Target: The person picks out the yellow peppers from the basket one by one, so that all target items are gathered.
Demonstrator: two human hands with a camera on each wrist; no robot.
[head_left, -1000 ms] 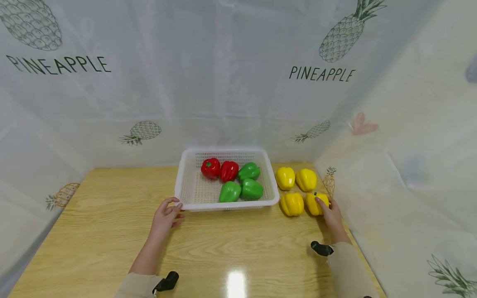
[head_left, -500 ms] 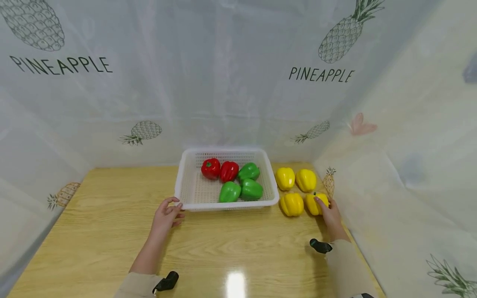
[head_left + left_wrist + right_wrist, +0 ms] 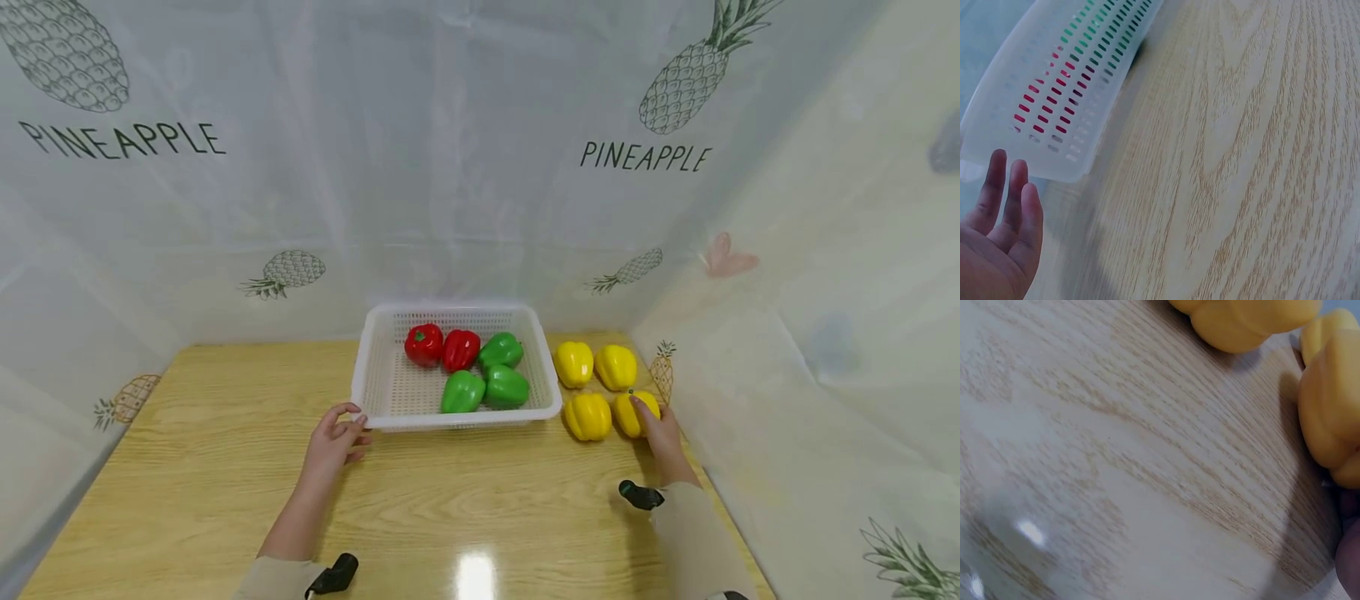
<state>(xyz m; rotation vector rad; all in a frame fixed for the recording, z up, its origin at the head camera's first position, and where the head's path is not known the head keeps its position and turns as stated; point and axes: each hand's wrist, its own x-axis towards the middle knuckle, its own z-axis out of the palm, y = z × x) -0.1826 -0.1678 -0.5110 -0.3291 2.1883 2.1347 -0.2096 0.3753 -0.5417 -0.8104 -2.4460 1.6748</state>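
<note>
In the head view my left hand (image 3: pixel 334 437) is at the near left corner of a white perforated basket (image 3: pixel 457 421), thumb and index finger at the rim. Three of its fingers (image 3: pixel 1030 215) reach out straight by the basket's end in the left wrist view. My right hand (image 3: pixel 664 436) holds a yellow bell pepper (image 3: pixel 627 417) at the right, its thumb on top and its other fingers at the far side. Beside that pepper sits another yellow bell pepper (image 3: pixel 587 417). In the right wrist view, the held pepper (image 3: pixel 1335 406) shows at the right edge.
Inside the basket lie two red bell peppers (image 3: pixel 461 350) and several green bell peppers (image 3: pixel 507 387). Two more yellow bell peppers (image 3: pixel 617 367) stand behind the front pair. A pineapple-printed curtain (image 3: pixel 465 208) closes off the back and sides of the wooden table (image 3: pixel 450 492).
My right forearm has shifted slightly left, and the held yellow bell pepper has tipped a little leftward. My left hand and the basket keep their places; the head view has tilted slightly.
</note>
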